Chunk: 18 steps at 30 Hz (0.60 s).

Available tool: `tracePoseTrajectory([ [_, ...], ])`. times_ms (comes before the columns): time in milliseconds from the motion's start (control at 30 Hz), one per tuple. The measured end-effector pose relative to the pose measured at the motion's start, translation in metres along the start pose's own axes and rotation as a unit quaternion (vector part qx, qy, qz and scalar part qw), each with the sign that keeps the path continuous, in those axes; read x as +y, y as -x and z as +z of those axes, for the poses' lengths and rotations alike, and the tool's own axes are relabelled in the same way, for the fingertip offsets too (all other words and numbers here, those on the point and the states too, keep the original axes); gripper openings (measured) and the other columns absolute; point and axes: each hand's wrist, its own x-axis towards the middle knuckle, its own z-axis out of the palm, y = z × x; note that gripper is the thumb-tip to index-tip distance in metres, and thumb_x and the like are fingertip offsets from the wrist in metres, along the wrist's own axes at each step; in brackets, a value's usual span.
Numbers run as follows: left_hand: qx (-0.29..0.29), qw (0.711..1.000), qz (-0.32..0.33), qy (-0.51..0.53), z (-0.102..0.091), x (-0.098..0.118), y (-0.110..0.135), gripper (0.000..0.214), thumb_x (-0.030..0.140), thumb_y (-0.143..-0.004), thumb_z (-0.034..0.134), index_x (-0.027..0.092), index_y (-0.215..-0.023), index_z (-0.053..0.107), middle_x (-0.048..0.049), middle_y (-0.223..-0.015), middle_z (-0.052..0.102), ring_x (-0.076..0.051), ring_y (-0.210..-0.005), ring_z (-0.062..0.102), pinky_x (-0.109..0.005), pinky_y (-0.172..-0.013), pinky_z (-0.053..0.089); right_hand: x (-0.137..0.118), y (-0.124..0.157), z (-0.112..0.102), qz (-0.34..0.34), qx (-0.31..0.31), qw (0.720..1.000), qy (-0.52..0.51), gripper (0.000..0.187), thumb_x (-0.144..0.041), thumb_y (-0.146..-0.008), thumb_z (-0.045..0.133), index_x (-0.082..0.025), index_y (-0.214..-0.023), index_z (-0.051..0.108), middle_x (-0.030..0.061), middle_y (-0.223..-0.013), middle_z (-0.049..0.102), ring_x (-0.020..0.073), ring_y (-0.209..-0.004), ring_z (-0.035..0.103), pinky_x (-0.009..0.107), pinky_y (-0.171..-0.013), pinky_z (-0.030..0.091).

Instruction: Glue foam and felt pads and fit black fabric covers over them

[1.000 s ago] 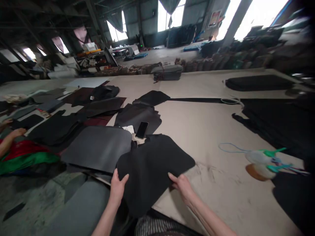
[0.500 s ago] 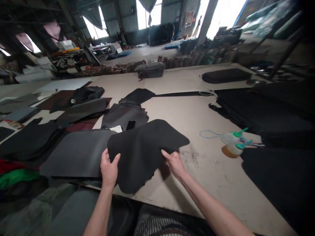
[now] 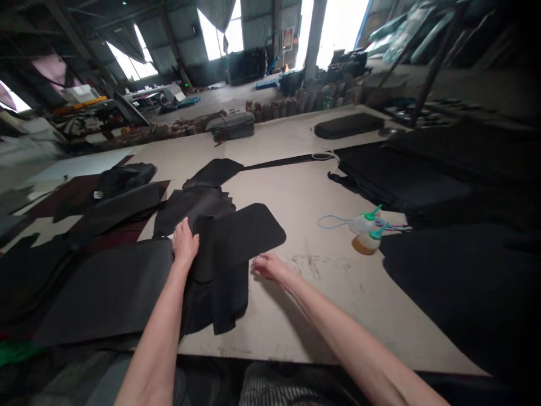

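Note:
A black leather piece (image 3: 236,242) lies partly folded on the pale table (image 3: 313,186) in front of me. My left hand (image 3: 185,243) grips its upper left edge, fingers curled round a raised fold. My right hand (image 3: 270,267) rests on the table at the piece's right edge, fingers loosely bent and touching the leather's rim. A large dark grey sheet (image 3: 105,287) lies to the left, under my left forearm.
More dark leather pieces (image 3: 198,203) are stacked behind. Two white bottles with green caps (image 3: 367,231) and a blue cord stand to the right. Black sheets (image 3: 456,265) cover the table's right side. A grey bag (image 3: 230,125) sits at the far edge.
The black piece went from held up and spread to folded and lowered onto the table. My left hand moved forward with its edge; my right hand let go of it and now rests beside it.

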Motion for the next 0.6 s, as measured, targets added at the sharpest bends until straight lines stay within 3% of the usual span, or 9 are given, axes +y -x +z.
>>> tracePoseTrajectory([
  [100,-0.094,0.987,0.109,-0.066,0.032,0.013,0.022,0.069,0.029,-0.088,0.063,0.019,-0.149,0.032,-0.0180,-0.149,0.043,-0.031,-0.140,0.038,-0.048,-0.115,0.031,0.018,0.042,-0.033,0.030,-0.021,0.999,0.003,0.031,-0.028,-0.073,0.079,-0.013,-0.095,0.062,0.0126,-0.095,0.073,0.0178,-0.079,0.070,0.024,-0.063,0.051],
  [167,-0.189,0.959,0.185,-0.107,0.058,0.019,0.042,0.071,0.041,-0.089,0.061,0.020,-0.150,0.031,-0.0163,-0.146,0.048,-0.030,-0.136,0.044,-0.043,-0.111,0.037,0.033,0.073,-0.064,0.038,-0.023,0.999,0.003,0.035,-0.035,-0.076,0.077,-0.011,-0.098,0.064,0.0157,-0.100,0.073,0.0188,-0.083,0.070,0.026,-0.066,0.051],
  [300,-0.263,0.927,0.224,-0.145,0.099,0.016,0.066,0.071,0.043,-0.083,0.070,0.018,-0.144,0.042,-0.0180,-0.146,0.049,-0.033,-0.135,0.044,-0.045,-0.110,0.037,0.068,0.131,-0.132,0.044,0.005,0.999,0.000,0.050,-0.052,-0.076,0.074,-0.013,-0.104,0.064,0.0150,-0.103,0.073,0.0199,-0.086,0.069,0.028,-0.068,0.049],
  [433,-0.295,0.908,0.237,-0.181,0.111,0.008,0.064,0.055,0.040,-0.087,0.064,0.018,-0.136,0.051,-0.0182,-0.145,0.050,-0.032,-0.134,0.046,-0.045,-0.108,0.039,0.095,0.180,-0.178,0.091,0.092,0.992,0.003,0.060,-0.061,-0.070,0.075,-0.016,-0.108,0.067,0.0161,-0.111,0.072,0.0254,-0.099,0.069,0.035,-0.083,0.050],
  [600,-0.327,0.883,0.269,-0.203,0.109,0.006,0.057,0.044,0.044,-0.093,0.053,0.023,-0.132,0.056,-0.0147,-0.147,0.049,-0.031,-0.135,0.044,-0.046,-0.107,0.042,0.116,0.211,-0.198,0.095,0.159,0.982,-0.021,0.061,-0.064,-0.073,0.071,-0.019,-0.113,0.067,0.0152,-0.120,0.069,0.0291,-0.114,0.064,0.039,-0.097,0.046],
])
